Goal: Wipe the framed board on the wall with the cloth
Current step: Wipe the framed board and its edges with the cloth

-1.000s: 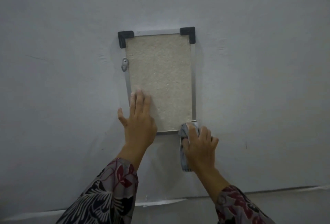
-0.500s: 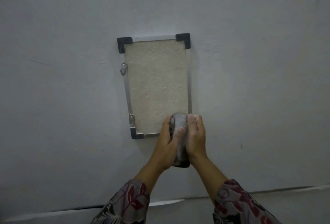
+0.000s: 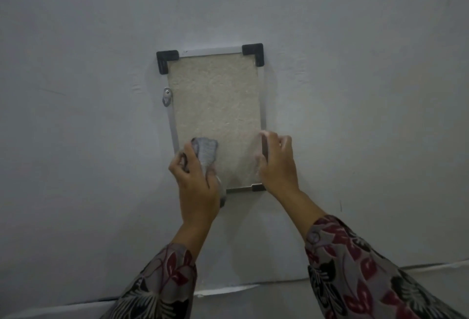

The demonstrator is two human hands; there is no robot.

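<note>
left hand (image 3: 195,179) grips crumpled grey cloth (image 3: 206,151) on grainy board (image 3: 218,95); right hand (image 3: 278,166) pinches metal frame (image 3: 210,51).

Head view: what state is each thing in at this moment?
framed board: flat against the wall, portrait way up
cloth: bunched, pressed on the board's lower left
left hand: grips the cloth
right hand: blurred, curled round the board's right edge

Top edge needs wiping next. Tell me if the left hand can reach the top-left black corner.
Probably yes: the left hand holds the cloth at the board's lower left, nothing blocking above it.
</note>
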